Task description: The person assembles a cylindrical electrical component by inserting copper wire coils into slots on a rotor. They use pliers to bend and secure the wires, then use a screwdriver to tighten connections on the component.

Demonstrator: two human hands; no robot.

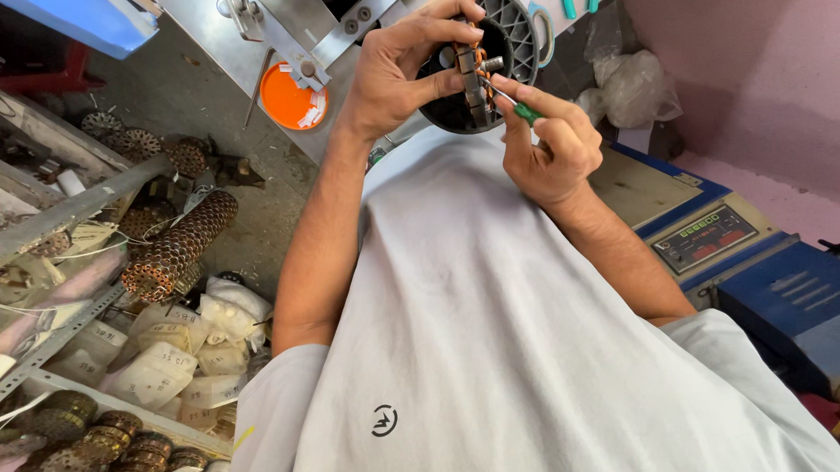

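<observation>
My left hand [400, 64] grips a small stator core with copper winding [471, 71], held up in front of a round grey spoked machine wheel [508, 37]. My right hand [552, 143] holds a thin green-handled tool [525, 112] whose metal tip touches the core's side. Both forearms reach up from my light grey shirt [498, 336]. The core's far side is hidden by my fingers.
An orange round lid with white bits [288, 99] lies on the metal machine bench [273, 32]. A stack of wound cores [180, 244] rests on a metal rack at left, with white bags [178, 356] below. A blue control box with a display [718, 240] stands at right.
</observation>
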